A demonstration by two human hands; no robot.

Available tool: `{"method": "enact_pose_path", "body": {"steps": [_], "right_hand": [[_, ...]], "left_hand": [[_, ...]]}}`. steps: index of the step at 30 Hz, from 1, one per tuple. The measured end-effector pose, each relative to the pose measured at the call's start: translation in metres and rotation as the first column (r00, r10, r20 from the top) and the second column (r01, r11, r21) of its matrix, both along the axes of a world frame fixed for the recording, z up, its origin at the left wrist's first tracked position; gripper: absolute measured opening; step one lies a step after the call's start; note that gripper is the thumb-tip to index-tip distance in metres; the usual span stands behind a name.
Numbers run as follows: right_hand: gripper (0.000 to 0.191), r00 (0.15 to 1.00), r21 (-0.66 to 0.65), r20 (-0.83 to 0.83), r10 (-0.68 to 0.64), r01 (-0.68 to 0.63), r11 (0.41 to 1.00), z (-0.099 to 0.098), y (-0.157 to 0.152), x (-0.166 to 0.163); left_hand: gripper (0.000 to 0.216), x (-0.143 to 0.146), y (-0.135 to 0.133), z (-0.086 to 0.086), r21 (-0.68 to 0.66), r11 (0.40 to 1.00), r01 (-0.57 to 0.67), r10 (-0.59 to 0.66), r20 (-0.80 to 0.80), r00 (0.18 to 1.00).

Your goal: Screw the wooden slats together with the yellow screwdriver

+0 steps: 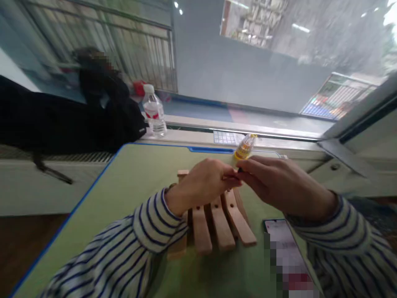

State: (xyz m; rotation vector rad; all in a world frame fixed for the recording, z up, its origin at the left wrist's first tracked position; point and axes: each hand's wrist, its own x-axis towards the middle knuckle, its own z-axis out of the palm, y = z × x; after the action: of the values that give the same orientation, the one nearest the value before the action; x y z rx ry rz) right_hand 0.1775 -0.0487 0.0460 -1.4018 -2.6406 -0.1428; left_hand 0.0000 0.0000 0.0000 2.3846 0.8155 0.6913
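Wooden slats [223, 227] lie near the middle of the counter [139, 186], spread like a fan, near ends toward the near edge. Holes show in several of them; your left hand [206, 182] covers much of their far part.

Step in hand, as judged: fine fingertip work on a small dark piece [240, 170], held up above the far ends of the slats. What it is cannot be told at this size. Next move, as judged, calls for one steady pinch and a clear sight of the holes, which your left hand partly blocks.

Pose: your right hand [273, 182] comes in from the right edge, palm down, grip narrow, thumb and forefinger apparently holding the piece. Your left hand reaches across from the left, wrist bent, back of the hand up; its thumb and fingers are drawn close at the same spot. You cannot tell whether that grip holds the piece too.

Nearby: a yellow-capped bottle [244, 147] at the far edge, just beyond your fingertips; a phone [279, 227] near the right edge, beside your right sleeve [338, 231].
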Motion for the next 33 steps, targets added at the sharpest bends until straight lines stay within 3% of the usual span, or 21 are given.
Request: {"method": "enact_pose_path", "body": {"steps": [11, 19, 26, 33], "right_hand": [[0.024, 0.991, 0.056, -0.131, -0.034, 0.042, 0.998, -0.008, -0.003, -0.006], [0.026, 0.993, 0.044, -0.090, -0.082, 0.086, 0.995, -0.007, -0.005, -0.007], [0.025, 1.000, -0.014, 0.020, -0.018, 0.018, 1.000, 0.008, -0.007, -0.002], [0.021, 0.998, 0.032, -0.061, 0.009, -0.007, 0.999, -0.002, -0.003, -0.001]], "left_hand": [[0.024, -0.002, 0.001, -0.002, -0.034, 0.996, 0.084, -0.085, -0.020, 0.996], [0.029, -0.001, 0.002, -0.002, -0.031, 0.999, 0.025, -0.025, 0.003, 1.000], [0.027, -0.001, 0.003, -0.002, -0.030, 0.999, 0.033, -0.032, 0.003, 0.999], [0.027, -0.002, 0.002, -0.002, -0.044, 0.998, 0.042, -0.042, 0.005, 0.999]]}}
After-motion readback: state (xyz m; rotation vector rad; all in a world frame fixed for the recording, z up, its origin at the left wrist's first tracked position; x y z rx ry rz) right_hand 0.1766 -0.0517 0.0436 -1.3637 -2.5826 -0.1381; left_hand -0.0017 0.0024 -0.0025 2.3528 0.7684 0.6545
